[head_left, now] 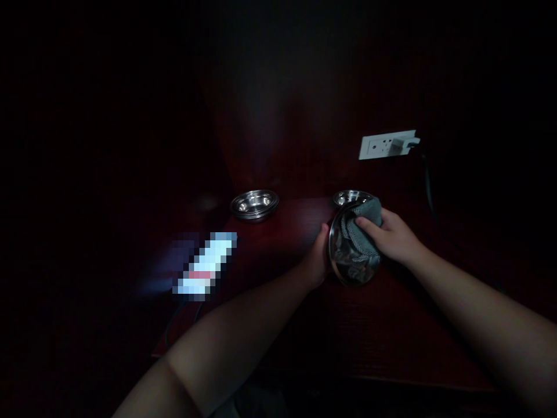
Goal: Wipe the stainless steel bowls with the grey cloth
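My left hand (317,258) grips the left rim of a shiny steel plate (348,268) and holds it tilted on edge above the dark red table (391,337). Pressed into the plate's hollow is a grey cloth (363,223), with my right hand (394,235) closed on it. Just behind the held plate a second steel bowl (347,198) rests on the table. Further left, a stack of steel bowls (255,204) stands at the back of the table.
A lit, blurred screen (204,266) lies on the table's left part. A white wall socket (387,144) holds a plug with a dark cable (429,180) hanging down. The room is very dark. The table's front edge runs near the bottom.
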### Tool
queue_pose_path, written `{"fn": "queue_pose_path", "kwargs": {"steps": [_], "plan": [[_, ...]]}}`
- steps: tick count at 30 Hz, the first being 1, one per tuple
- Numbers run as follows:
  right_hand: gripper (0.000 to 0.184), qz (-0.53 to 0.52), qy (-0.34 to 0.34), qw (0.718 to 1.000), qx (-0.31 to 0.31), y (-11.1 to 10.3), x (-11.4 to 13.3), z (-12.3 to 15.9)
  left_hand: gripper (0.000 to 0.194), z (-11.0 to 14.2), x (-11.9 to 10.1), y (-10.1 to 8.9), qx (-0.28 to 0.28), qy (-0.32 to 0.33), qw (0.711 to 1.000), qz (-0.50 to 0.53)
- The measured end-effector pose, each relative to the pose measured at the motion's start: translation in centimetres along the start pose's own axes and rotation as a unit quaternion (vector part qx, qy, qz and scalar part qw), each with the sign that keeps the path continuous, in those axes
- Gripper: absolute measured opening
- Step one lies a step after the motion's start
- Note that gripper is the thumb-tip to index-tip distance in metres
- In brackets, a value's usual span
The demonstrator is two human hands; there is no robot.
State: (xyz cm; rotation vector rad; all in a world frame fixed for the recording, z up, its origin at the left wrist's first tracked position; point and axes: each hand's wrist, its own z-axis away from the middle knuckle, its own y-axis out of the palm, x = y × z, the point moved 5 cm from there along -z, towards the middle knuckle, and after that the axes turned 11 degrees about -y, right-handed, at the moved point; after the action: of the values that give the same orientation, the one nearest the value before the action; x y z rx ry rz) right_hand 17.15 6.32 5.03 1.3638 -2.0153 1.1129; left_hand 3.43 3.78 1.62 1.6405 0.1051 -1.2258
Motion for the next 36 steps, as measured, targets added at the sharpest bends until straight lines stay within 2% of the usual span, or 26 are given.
{"fn": "queue_pose_path", "kwargs": {"steps": [5, 10, 28, 31, 36], "plan": [[0.031, -0.026, 0.019, 0.999, 0.016, 0.4, -0.7, 0.2, 0.062, -0.2, -0.4, -0.3, -0.012, 0.034, 0.999, 0.006], [0.031, -0.005, 0.04, 0.999, 0.02, 0.3, -1.4, 0.3, 0.062, -0.7, 0.0, -0.9, -0.009, 0.009, 1.0, -0.003], [0.028, 0.028, 0.008, 0.999, 0.014, 0.1, -0.9, 0.2, 0.059, -1.4, 0.4, -1.9, -0.001, 0.036, 0.998, -0.046], [0.027, 0.016, 0.021, 1.0, 0.011, 0.1, -0.8, 0.2, 0.06, -1.4, 0.5, -2.0, -0.017, 0.03, 0.998, -0.047], [0.026, 0.007, 0.037, 0.999, 0.009, 0.2, -0.7, 0.2, 0.061, -1.4, 0.4, -1.7, -0.001, 0.044, 0.997, -0.057]]}}
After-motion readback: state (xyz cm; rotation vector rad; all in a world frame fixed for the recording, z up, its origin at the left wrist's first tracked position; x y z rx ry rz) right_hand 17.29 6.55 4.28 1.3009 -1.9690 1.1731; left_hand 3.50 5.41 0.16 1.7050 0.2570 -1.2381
